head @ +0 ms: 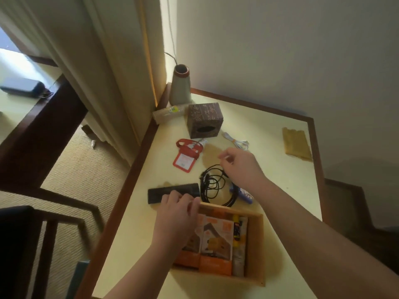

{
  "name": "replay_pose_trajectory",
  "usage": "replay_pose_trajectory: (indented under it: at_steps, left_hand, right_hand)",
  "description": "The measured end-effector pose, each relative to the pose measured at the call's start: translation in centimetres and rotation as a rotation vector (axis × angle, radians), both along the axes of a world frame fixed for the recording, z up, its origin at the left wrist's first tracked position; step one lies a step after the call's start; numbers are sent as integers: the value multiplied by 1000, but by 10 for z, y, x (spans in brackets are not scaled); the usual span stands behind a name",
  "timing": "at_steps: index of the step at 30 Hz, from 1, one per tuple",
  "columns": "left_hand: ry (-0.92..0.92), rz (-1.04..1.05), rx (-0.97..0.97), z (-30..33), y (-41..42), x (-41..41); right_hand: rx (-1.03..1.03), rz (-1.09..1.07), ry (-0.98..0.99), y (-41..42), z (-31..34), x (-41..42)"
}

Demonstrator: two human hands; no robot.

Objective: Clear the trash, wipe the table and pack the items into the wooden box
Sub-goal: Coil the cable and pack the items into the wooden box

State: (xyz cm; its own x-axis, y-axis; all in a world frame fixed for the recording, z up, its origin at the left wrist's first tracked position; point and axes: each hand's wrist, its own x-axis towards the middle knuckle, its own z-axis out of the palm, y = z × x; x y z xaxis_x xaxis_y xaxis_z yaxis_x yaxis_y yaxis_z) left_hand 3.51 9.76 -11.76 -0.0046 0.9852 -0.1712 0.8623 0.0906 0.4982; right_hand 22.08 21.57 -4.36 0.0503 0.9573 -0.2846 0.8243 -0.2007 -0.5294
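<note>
Sitting nearest on the cream table (280, 190) is the wooden box (258, 244), holding two orange packets (216, 244) side by side and a narrow tube-like item (239, 244) along their right. The left hand (176, 219) rests at the box's far left corner, fingers curled over the rim; whether it grips the rim or the black remote (164, 192) lying just beyond is hard to tell. Beside the remote lies a coiled black cable (212, 186), with a small purple object (243, 194) to its right, near the box's far edge. The right hand (239, 167) hovers over the coil, fingertips pinched on a strand of it. Farther out lie a red card holder (185, 156), a white cable (235, 141) and a folded yellow cloth (296, 143) at the right edge. A dark patterned cube (204, 119) stands behind, then a clear packet (168, 113) and a vase (180, 87) in the corner.
</note>
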Motion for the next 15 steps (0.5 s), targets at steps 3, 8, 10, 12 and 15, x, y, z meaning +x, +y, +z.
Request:
replay_pose_trajectory:
  at_steps: [3, 8, 10, 12, 15]
  left_hand:
    - [-9, 14, 21, 3, -1, 0]
    - [-32, -24, -7, 4, -2, -4]
    - [-43, -17, -13, 4, -2, -4]
    - [-58, 11, -27, 3, -1, -3]
    - [-49, 16, -16, 0, 0, -2]
  right_hand:
    - [-36, 247, -158, 43, -18, -31]
    - [-91, 482, -386, 97, -56, -46]
    - [-140, 486, -453, 111, -72, -47]
    - [-138, 466, -521, 118, -85, -44]
    - [-71, 363, -565, 112, -94, -32]
